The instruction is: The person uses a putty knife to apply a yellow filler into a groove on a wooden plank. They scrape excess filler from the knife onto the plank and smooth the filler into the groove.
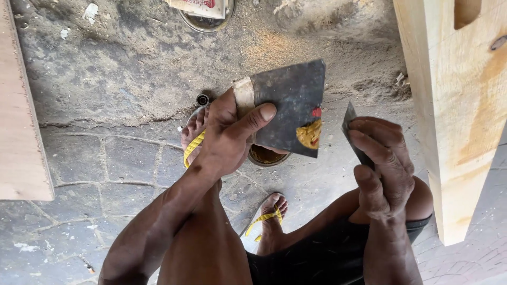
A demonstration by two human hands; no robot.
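Putty [309, 134] sits on the metal plate [289, 103] in the left grip [229, 134]; right grip [383, 163] pinches a blade [350, 126].

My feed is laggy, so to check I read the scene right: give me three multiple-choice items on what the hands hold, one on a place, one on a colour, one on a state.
1. Where does the yellow-brown putty lump sit on the dark square metal plate?
A. near the edge facing the right hand
B. under the left thumb
C. at the top corner

2. What colour are the sandal straps?
A. blue
B. yellow
C. white

3. How is the small dark flat blade held?
A. lying on the floor
B. pinched in the right hand, clear of the plate
C. stuck into the pale wooden post

Answers: 1 A, the lump lies at the plate's right edge, far from the left hand. 2 B, both straps show yellow. 3 B, the fingers wrap the blade, with a gap to the plate.
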